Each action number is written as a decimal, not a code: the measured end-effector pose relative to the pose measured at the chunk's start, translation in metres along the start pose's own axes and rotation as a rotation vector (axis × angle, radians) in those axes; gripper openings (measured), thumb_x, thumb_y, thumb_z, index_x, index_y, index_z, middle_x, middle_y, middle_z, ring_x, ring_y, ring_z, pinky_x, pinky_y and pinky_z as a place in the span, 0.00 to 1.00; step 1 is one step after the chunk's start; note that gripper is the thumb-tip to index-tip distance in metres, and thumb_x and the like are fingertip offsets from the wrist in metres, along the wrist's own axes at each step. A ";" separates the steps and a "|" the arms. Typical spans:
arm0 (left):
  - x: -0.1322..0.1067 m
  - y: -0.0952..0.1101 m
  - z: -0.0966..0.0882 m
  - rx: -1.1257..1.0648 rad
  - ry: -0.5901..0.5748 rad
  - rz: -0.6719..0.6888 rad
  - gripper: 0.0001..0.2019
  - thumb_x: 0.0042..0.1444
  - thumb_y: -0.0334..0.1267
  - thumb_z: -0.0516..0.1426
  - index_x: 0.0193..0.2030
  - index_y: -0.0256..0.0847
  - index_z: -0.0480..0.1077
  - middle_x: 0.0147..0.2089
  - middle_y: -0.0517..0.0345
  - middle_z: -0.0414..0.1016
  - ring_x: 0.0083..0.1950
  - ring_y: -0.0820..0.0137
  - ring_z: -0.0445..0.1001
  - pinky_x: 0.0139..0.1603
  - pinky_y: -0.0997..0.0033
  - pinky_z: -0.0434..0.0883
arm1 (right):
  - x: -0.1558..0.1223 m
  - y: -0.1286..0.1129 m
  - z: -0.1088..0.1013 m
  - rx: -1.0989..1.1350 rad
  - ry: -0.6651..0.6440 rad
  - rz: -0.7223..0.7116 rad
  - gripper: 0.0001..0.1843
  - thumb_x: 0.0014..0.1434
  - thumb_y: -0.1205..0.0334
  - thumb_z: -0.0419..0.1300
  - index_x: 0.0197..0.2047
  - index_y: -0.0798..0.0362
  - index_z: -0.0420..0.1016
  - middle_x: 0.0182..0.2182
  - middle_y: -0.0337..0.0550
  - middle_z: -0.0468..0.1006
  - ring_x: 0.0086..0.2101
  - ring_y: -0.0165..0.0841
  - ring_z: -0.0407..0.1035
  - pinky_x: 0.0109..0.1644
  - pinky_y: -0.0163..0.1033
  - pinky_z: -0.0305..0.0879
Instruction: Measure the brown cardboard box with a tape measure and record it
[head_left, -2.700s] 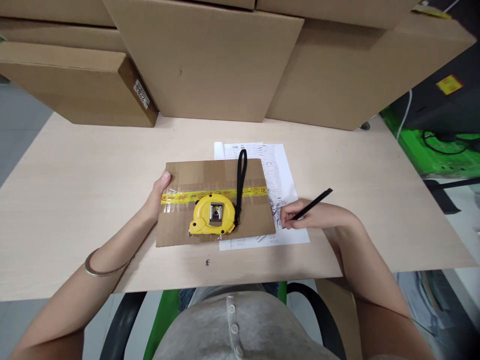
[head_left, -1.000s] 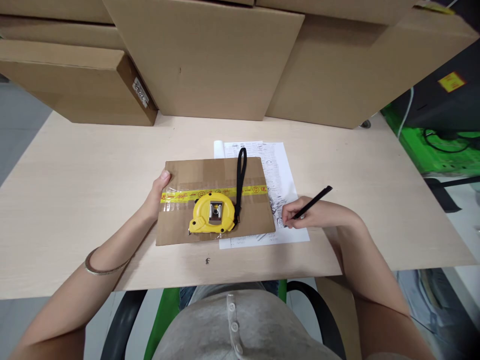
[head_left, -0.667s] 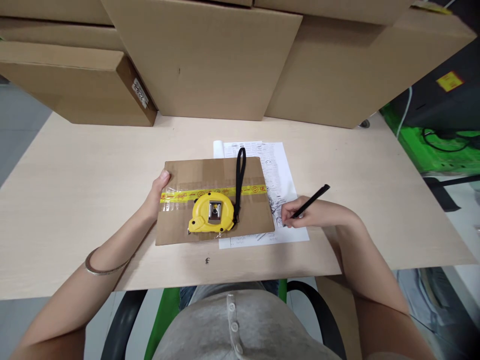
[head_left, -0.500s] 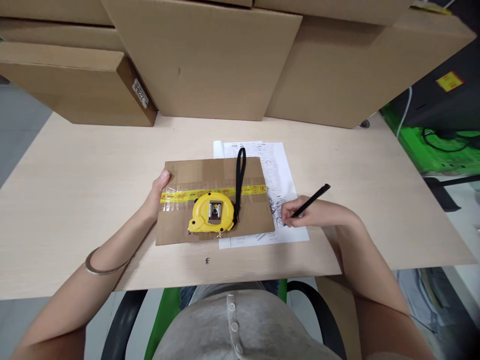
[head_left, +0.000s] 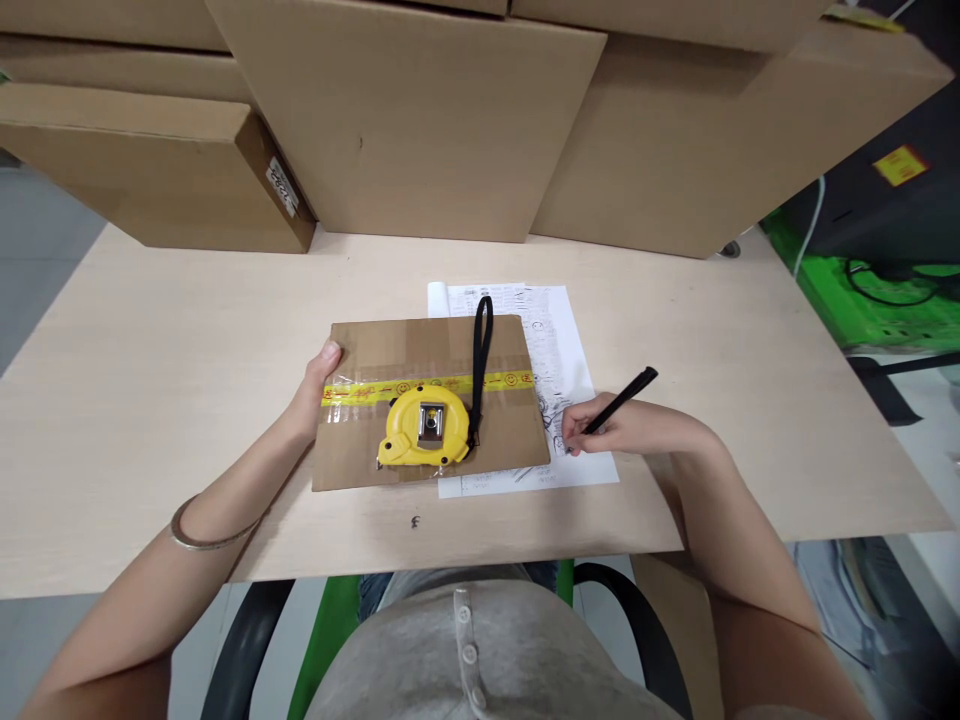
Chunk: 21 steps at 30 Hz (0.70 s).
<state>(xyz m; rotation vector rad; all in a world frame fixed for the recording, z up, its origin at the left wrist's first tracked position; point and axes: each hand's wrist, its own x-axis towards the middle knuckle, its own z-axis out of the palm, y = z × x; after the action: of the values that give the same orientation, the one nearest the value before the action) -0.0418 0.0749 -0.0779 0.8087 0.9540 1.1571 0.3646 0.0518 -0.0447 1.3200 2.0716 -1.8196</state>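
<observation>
right hand (head_left: 626, 428) pinching a slim black pen (head_left: 619, 401), grip pressed together round the lower barrel, tip down on the white printed paper sheet (head_left: 564, 360) just beside the right edge of the flat brown cardboard piece with yellow tape (head_left: 430, 400). long axis of the pen running from the tip at lower left up and away to the upper right, free end lifted clear of the pale wooden counter (head_left: 150, 380). writing spot lying to the left of the grip, between knuckles and cardboard edge; exact contact of tip and paper hard to make out, probably touching.

left hand (head_left: 313, 392) flat against the left edge of the cardboard, thumb on top near the tape, fingers seemingly tucked at the side, pinning rather than gripping. on the cardboard, a yellow tape measure (head_left: 424, 428) with a black wrist strap (head_left: 481, 355) stretched away from the body. nearer to the left hand than the right, touched by neither.

large brown cardboard boxes (head_left: 405, 120) standing along the far side of the counter.
</observation>
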 end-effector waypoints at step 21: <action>-0.005 0.008 0.009 0.042 0.022 -0.089 0.33 0.45 0.64 0.68 0.49 0.40 0.74 0.45 0.49 0.86 0.57 0.46 0.81 0.57 0.54 0.78 | 0.014 -0.011 0.003 -0.543 0.518 0.373 0.33 0.67 0.35 0.47 0.19 0.49 0.61 0.21 0.46 0.73 0.26 0.36 0.67 0.33 0.43 0.54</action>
<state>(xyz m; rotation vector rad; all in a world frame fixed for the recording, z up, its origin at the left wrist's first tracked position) -0.0370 0.0712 -0.0657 0.7807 1.0254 1.0741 0.3478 0.0573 -0.0449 1.9479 2.1052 -0.7399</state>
